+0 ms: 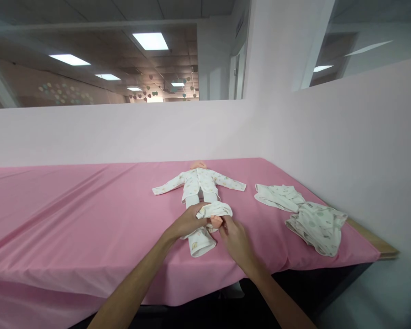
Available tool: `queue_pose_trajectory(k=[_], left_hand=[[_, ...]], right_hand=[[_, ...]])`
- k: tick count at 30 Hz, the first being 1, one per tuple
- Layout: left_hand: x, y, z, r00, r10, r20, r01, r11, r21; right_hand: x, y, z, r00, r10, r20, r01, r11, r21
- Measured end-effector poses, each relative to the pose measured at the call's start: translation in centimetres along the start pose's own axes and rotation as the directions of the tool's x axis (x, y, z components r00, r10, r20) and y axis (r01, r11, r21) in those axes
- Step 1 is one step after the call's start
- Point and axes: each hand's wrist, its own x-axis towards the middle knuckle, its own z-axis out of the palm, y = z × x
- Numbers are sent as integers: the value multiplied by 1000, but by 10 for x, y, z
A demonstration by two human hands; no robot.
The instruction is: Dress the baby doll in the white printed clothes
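A baby doll (198,180) lies on its back on the pink table cover (71,214), head away from me, in a white printed top and trousers. My left hand (187,221) grips the bunched trouser leg (215,209) near the doll's bare foot (215,221). My right hand (235,240) holds that foot from the right side. The other trouser leg (200,242) lies flat toward the table's front edge.
Two more white printed garments lie to the right: one (277,195) further back, another crumpled one (317,226) near the right front corner. A pale partition wall (345,146) runs behind and along the right. The table's front edge is just below my hands.
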Motion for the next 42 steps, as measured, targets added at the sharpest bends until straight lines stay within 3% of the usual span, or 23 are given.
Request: queue_pose_trajectory(k=[2,5,8,11,13,16,20,24,26,28,31,33,38,40,42], left_hand=[[-1,-2,3,999,24,-43,-19,994,107],[-4,-7,10,991,97,-96,-64,950,305],[-12,-10,6,992,95,-77,-58,919,391],[-24,-9,-14,996,22,-90,19,905,425],[-31,-9,-31,994,-42,-104,83,899,430],[-36,-14,-47,993,-91,-81,117,888,445],[-34,-24,-44,994,-52,-98,98,823,559],[-33,-34,-40,991,-24,-131,101,777,621],[-35,-39,-42,990,-10,-138,94,780,618],[-38,-46,-44,986,74,-152,41,765,643],[-42,-56,-43,964,228,-134,-62,689,722],[-43,-61,-40,958,267,-102,-98,641,762],[-35,-69,-33,940,321,-120,-94,579,810],[-30,-68,-33,928,340,-154,-80,586,806],[-25,-64,-36,929,315,-193,-66,656,752]], right_hand=[[0,-2,0,999,-20,31,21,999,-35],[-9,-5,-12,986,-28,166,3,989,145],[-16,1,-35,973,21,231,-83,962,260],[-9,8,-57,984,118,134,-148,960,237],[4,5,-65,993,112,49,-120,964,238],[29,-12,-59,999,36,35,-43,970,240],[63,-37,-31,982,-100,162,69,979,190],[80,-43,-13,892,-216,396,221,975,36],[81,-41,-14,836,-243,492,295,955,-29],[78,-41,-20,810,-250,530,326,944,-53],[77,-43,-27,836,-217,504,275,960,-43],[80,-45,-29,839,-159,520,195,981,-15],[91,-48,-31,772,-61,633,50,998,35],[94,-48,-33,765,-63,640,55,998,33],[98,-48,-34,771,-81,631,70,997,43]])
